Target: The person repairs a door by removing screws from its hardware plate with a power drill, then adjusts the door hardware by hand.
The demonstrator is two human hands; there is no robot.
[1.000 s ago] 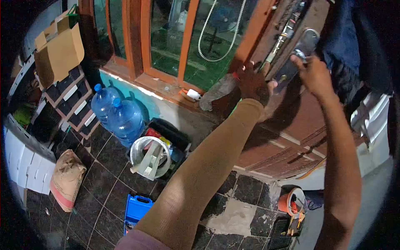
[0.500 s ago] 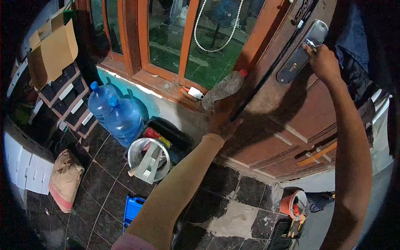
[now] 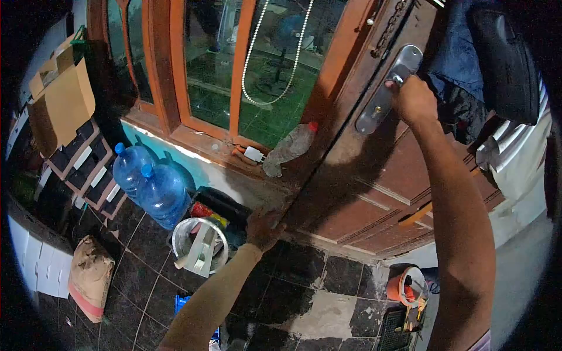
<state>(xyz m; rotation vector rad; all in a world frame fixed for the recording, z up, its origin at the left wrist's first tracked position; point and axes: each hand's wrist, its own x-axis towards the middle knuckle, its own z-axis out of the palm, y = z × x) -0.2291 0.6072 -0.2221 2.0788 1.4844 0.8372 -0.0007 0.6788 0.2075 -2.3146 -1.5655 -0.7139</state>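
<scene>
The brown wooden door [image 3: 383,193] carries a metal handle plate [image 3: 373,114] with a lever and a keyhole below it. My right hand [image 3: 417,100] is closed round the lever, thumb toward the door's edge. My left hand [image 3: 266,227], in shadow, is low by the bottom of the door seam, fingers apart and holding nothing visible. A crumpled clear plastic bottle [image 3: 288,150] with a red cap leans on the window sill above it. Close to my left wrist stands a bucket [image 3: 224,257] with a pale flat-sided tool lying across it.
Blue water jugs [image 3: 164,196] stand along the wall. A brown sack [image 3: 91,275] and stacked trays [image 3: 82,164] are at the left. Dark clothes [image 3: 456,76] hang right of the door. An orange bucket [image 3: 405,286] sits on the floor beneath. A white bead string [image 3: 246,64] hangs before the window.
My left hand has come away from the door's edge, moving down and left. My right hand stays on the lever. The gap between door and frame looks narrower, and the view has shifted.
</scene>
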